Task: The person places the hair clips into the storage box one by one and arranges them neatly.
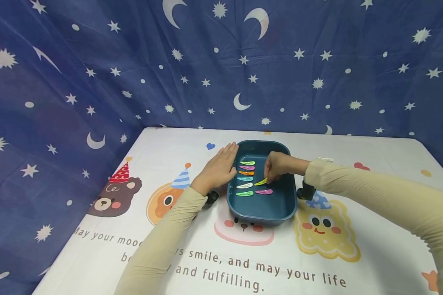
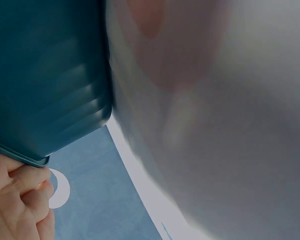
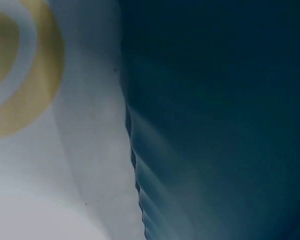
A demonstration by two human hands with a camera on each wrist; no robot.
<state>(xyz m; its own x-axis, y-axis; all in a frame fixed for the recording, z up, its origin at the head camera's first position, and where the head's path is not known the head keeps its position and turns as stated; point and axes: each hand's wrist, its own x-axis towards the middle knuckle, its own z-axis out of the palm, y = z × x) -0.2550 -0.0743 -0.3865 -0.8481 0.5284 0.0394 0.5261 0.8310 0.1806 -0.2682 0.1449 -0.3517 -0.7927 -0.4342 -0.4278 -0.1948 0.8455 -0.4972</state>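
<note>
A dark teal rectangular tray (image 1: 262, 211) sits on the table. My left hand (image 1: 217, 167) rests on its left rim with the fingers extended; the left wrist view has these fingers (image 2: 27, 187) at the rim. Over the inside of the tray, my right hand (image 1: 279, 164) pinches one end of a yellow hair clip (image 1: 260, 182), which lies at a slant. A pink hair clip (image 1: 263, 191) is just below it. To the left runs a column of several clips, among them an orange clip (image 1: 246, 173), a blue clip (image 1: 245, 179) and a white clip (image 1: 244, 185).
A white hair clip (image 1: 325, 159) lies on the table beyond the right sleeve. The printed white tablecloth (image 1: 221, 278) shows cartoon figures and lettering. A blue curtain (image 1: 221, 61) with stars and moons hangs behind. The tray's ribbed outer wall (image 3: 215, 150) fills much of the right wrist view.
</note>
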